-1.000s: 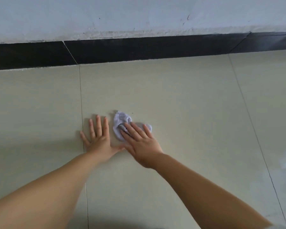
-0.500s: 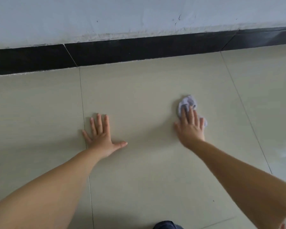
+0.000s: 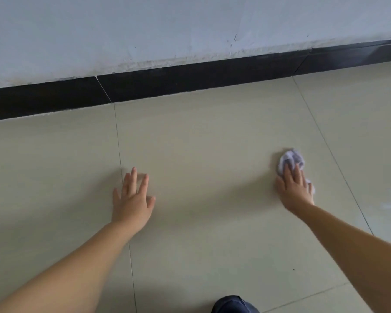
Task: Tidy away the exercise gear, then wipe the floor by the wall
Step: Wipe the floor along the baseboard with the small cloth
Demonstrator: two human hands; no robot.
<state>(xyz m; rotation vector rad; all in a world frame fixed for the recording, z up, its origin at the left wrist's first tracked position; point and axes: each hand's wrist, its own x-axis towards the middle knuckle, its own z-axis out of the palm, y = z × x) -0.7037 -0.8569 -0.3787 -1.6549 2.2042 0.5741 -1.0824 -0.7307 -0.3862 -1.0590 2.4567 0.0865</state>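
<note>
Rightward across the floor (image 3: 201,143) slides the right hand (image 3: 295,190), flat fingers pressing the crumpled cloth (image 3: 290,160); left hand (image 3: 132,199) stays flat (fingers spread, holding nothing).

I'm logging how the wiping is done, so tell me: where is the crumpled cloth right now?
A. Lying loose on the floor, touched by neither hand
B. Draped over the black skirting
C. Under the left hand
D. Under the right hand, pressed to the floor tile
D: the cloth lies on the floor tile under the fingers of the right hand, while the left hand has nothing under it.
</note>
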